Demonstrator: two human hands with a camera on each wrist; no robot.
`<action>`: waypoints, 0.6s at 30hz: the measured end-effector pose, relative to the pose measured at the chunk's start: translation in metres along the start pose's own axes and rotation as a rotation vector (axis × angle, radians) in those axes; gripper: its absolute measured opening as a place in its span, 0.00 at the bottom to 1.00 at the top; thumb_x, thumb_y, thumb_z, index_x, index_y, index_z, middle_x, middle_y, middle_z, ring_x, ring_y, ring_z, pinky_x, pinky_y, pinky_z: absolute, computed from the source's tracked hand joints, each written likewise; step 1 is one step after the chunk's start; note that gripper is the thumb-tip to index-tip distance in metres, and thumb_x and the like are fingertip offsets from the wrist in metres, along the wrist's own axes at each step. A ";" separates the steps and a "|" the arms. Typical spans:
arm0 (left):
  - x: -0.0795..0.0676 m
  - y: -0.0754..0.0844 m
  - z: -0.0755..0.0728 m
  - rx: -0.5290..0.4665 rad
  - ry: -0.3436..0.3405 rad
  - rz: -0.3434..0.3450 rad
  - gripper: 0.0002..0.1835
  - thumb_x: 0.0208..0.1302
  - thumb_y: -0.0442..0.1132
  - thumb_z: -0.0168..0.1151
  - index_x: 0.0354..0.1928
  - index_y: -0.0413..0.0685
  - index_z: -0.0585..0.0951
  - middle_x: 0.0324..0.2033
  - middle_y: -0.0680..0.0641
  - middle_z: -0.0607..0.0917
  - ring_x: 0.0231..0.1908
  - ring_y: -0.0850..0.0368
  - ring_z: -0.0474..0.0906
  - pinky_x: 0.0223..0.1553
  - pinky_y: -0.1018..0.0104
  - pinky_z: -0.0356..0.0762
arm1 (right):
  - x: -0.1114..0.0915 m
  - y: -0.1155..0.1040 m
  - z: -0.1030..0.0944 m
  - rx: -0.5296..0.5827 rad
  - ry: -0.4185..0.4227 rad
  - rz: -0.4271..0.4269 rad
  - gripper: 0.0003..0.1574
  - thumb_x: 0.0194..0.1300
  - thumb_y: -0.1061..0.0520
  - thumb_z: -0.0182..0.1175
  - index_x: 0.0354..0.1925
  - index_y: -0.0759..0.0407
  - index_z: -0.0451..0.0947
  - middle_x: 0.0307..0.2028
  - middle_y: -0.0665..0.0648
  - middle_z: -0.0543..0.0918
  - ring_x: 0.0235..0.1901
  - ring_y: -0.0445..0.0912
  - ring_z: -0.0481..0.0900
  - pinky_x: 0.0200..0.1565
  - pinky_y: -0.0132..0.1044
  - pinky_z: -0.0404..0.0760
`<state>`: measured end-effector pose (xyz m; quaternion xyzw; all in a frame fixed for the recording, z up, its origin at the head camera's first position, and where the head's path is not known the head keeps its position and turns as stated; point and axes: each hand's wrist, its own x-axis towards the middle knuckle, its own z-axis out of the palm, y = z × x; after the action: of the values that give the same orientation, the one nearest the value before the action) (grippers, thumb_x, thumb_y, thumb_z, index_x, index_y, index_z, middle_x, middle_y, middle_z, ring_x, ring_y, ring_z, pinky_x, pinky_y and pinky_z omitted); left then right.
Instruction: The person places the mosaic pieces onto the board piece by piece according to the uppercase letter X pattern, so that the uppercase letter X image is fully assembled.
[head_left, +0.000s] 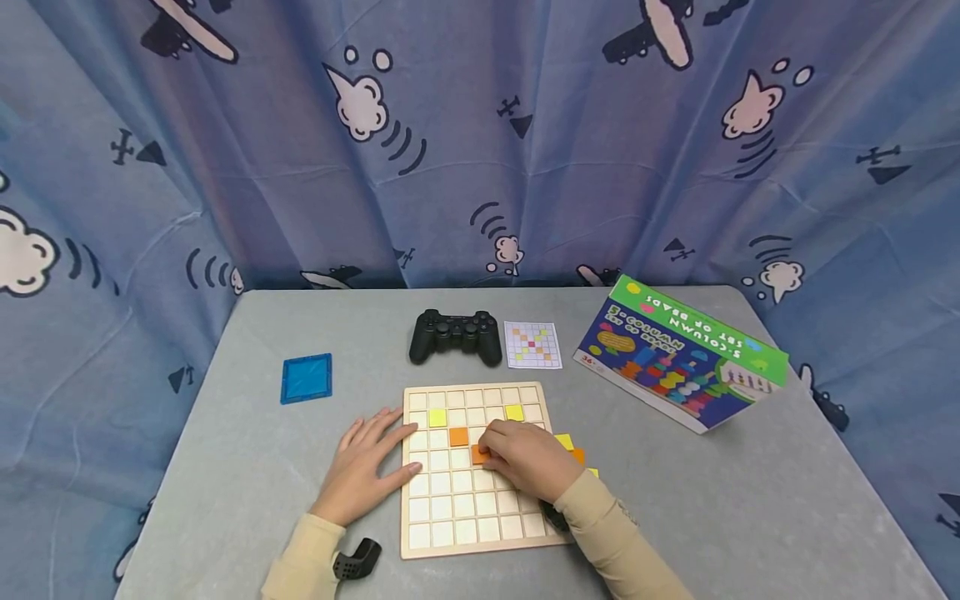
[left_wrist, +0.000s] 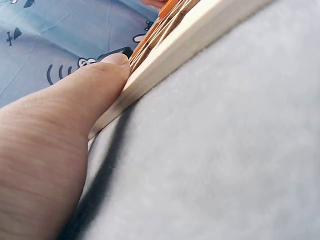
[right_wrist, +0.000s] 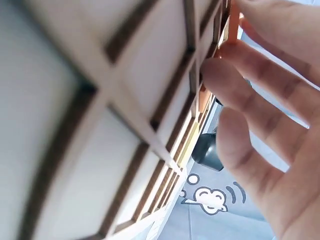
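A wooden grid board (head_left: pixel 442 533) with pale square cells lies on the grey table. My left hand (head_left: pixel 367 458) rests at its left edge, fingers spread and straight; in the left wrist view the thumb (left_wrist: pixel 107 75) touches the board's side. Over the middle of the grid, my right hand (head_left: pixel 528 457) pinches an orange square tile (head_left: pixel 478 455) between thumb and fingertips. That orange tile also shows on edge in the right wrist view. Two yellow tiles, one at upper left (head_left: pixel 437 417) and one at upper right (head_left: pixel 513 412), and another orange tile (head_left: pixel 458 436) sit in cells.
Beside the board's right edge, partly behind my right hand, lie loose yellow tiles (head_left: pixel 565 440) and an orange one (head_left: pixel 578 455). Beyond the board are a black game controller (head_left: pixel 455 335) and a pattern card (head_left: pixel 532 345). A blue tray (head_left: pixel 307 378) is left, a colourful box (head_left: pixel 675 354) right.
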<state>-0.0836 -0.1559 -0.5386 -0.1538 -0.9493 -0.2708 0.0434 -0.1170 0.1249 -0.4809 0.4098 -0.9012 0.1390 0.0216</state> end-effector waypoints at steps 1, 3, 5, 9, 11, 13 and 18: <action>0.000 0.000 0.000 0.000 -0.001 -0.001 0.32 0.60 0.67 0.57 0.64 0.65 0.73 0.69 0.54 0.66 0.71 0.52 0.56 0.72 0.48 0.44 | 0.000 0.000 0.000 -0.003 0.000 -0.002 0.08 0.61 0.51 0.67 0.39 0.49 0.80 0.35 0.45 0.80 0.35 0.39 0.79 0.41 0.34 0.81; 0.000 0.000 -0.001 -0.001 -0.003 -0.005 0.32 0.60 0.67 0.57 0.64 0.65 0.73 0.69 0.54 0.66 0.71 0.52 0.56 0.72 0.48 0.43 | 0.001 0.000 0.000 -0.008 0.001 -0.006 0.08 0.60 0.51 0.67 0.39 0.49 0.80 0.35 0.44 0.80 0.35 0.39 0.79 0.41 0.34 0.81; 0.000 0.001 -0.001 -0.001 -0.004 -0.008 0.32 0.60 0.67 0.57 0.64 0.65 0.73 0.69 0.54 0.65 0.71 0.52 0.56 0.72 0.48 0.43 | 0.001 0.000 0.000 -0.011 -0.001 -0.007 0.08 0.60 0.52 0.67 0.39 0.48 0.80 0.36 0.44 0.80 0.35 0.39 0.79 0.40 0.34 0.81; 0.000 0.001 0.000 -0.002 -0.005 -0.010 0.32 0.60 0.67 0.57 0.64 0.65 0.73 0.69 0.54 0.65 0.71 0.52 0.55 0.72 0.48 0.43 | 0.001 -0.001 0.000 -0.019 -0.008 -0.007 0.09 0.60 0.51 0.67 0.39 0.48 0.80 0.36 0.44 0.80 0.36 0.39 0.79 0.41 0.34 0.81; 0.000 0.001 0.000 -0.001 -0.004 -0.010 0.32 0.60 0.67 0.57 0.64 0.65 0.73 0.69 0.54 0.66 0.71 0.52 0.55 0.72 0.49 0.43 | 0.001 -0.001 0.000 -0.020 -0.011 -0.007 0.09 0.60 0.51 0.67 0.39 0.48 0.80 0.36 0.44 0.80 0.36 0.39 0.78 0.41 0.35 0.81; 0.000 0.001 0.000 0.001 -0.002 -0.009 0.32 0.60 0.67 0.57 0.64 0.65 0.73 0.69 0.54 0.66 0.71 0.52 0.55 0.72 0.49 0.43 | 0.001 -0.001 0.000 -0.022 -0.012 -0.008 0.09 0.60 0.51 0.67 0.39 0.48 0.80 0.36 0.44 0.80 0.36 0.39 0.78 0.41 0.35 0.81; 0.000 0.000 0.001 0.008 0.004 -0.003 0.31 0.60 0.67 0.57 0.64 0.65 0.73 0.69 0.54 0.66 0.71 0.52 0.56 0.72 0.48 0.43 | 0.001 -0.001 0.002 -0.034 -0.020 -0.007 0.09 0.60 0.51 0.67 0.39 0.47 0.80 0.36 0.44 0.80 0.36 0.39 0.78 0.42 0.35 0.81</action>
<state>-0.0837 -0.1554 -0.5400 -0.1517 -0.9505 -0.2674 0.0456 -0.1168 0.1229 -0.4820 0.4139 -0.9022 0.1196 0.0199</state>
